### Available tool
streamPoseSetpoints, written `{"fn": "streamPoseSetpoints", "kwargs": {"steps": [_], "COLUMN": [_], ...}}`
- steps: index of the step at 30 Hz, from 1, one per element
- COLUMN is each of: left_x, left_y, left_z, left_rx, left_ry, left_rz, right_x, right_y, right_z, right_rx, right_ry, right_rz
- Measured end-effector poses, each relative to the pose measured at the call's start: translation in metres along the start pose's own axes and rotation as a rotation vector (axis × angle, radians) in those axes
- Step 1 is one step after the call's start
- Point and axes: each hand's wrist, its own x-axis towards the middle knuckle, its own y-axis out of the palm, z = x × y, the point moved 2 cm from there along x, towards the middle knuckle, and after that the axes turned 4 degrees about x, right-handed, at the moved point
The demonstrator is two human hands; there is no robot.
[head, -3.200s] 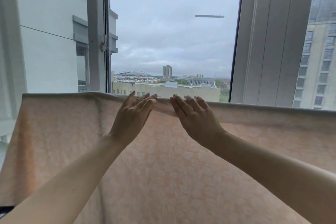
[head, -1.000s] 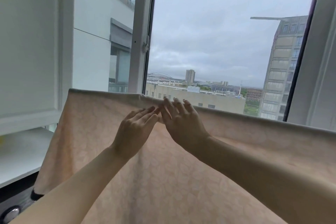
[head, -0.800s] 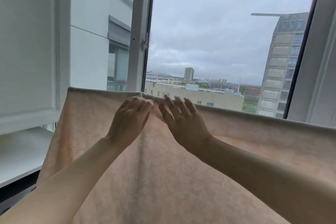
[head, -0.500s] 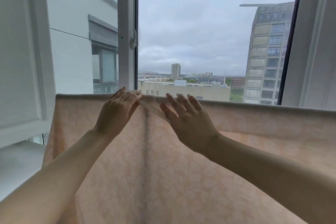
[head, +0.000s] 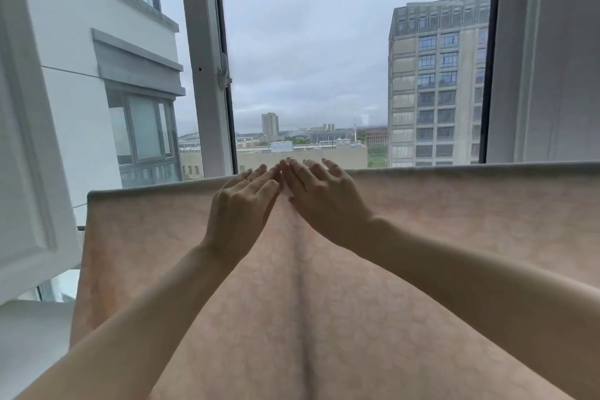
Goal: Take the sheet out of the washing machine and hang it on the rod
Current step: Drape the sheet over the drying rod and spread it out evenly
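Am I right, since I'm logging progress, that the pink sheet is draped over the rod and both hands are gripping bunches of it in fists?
Not fists. The head view shows the left hand and right hand lying flat, fingers straight, on the sheet at its top fold. The sheet is draped.

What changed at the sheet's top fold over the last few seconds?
The left hand, which curled over the fold about a second ago, has flattened again and closed in until its fingertips meet those of the right hand. A vertical crease now runs down the sheet below them. Nothing was gripped or released. The sheet stays draped over its support, both hands open on the top edge.
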Motion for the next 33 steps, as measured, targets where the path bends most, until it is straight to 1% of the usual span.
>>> {"fn": "streamPoseSetpoints", "kwargs": {"steps": [4, 9, 11, 13, 14, 19, 20, 22, 25, 28, 29, 31, 33], "left_x": [-0.002, -0.004, -0.006, -0.007, -0.008, -0.003, 0.000, 0.006, 0.010, 0.012, 0.014, 0.018, 0.018], "left_y": [-0.002, -0.012, -0.016, -0.020, -0.021, -0.028, -0.029, -0.030, -0.021, -0.007, -0.005, -0.006, -0.016], "left_z": [0.006, 0.015, 0.030, 0.052, 0.065, 0.113, 0.119, 0.125, 0.126, 0.124, 0.125, 0.126, 0.126], "left_rx": [-0.050, -0.117, -0.137, -0.130, -0.145, -0.397, -0.452, -0.515, -0.469, -0.314, -0.265, -0.197, -0.160], "left_ry": [-0.027, -0.063, -0.119, -0.193, -0.226, -0.413, -0.463, -0.535, -0.553, -0.558, -0.559, -0.521, -0.460], "left_rz": [-0.041, -0.082, -0.072, -0.006, 0.054, 0.433, 0.480, 0.504, 0.489, 0.439, 0.382, 0.211, 0.050], "right_x": [0.007, -0.003, -0.006, -0.008, -0.009, -0.005, -0.004, -0.004, 0.001, 0.011, 0.018, 0.033, 0.049], "right_y": [0.006, 0.003, 0.002, 0.001, 0.000, 0.001, 0.001, 0.002, 0.003, 0.002, 0.000, -0.002, -0.010], "right_z": [0.011, 0.012, 0.010, 0.007, 0.006, 0.007, 0.007, 0.007, 0.006, 0.007, 0.006, 0.001, -0.005], "right_rx": [0.021, -0.011, -0.010, 0.014, 0.024, 0.039, 0.039, 0.034, 0.030, 0.035, 0.043, 0.047, 0.025], "right_ry": [0.026, -0.010, -0.001, 0.004, 0.006, 0.014, 0.013, 0.010, 0.042, 0.075, 0.089, 0.126, 0.122], "right_rz": [-0.047, -0.012, -0.015, -0.027, -0.029, 0.010, 0.024, 0.040, 0.076, 0.144, 0.161, 0.171, 0.119]}}
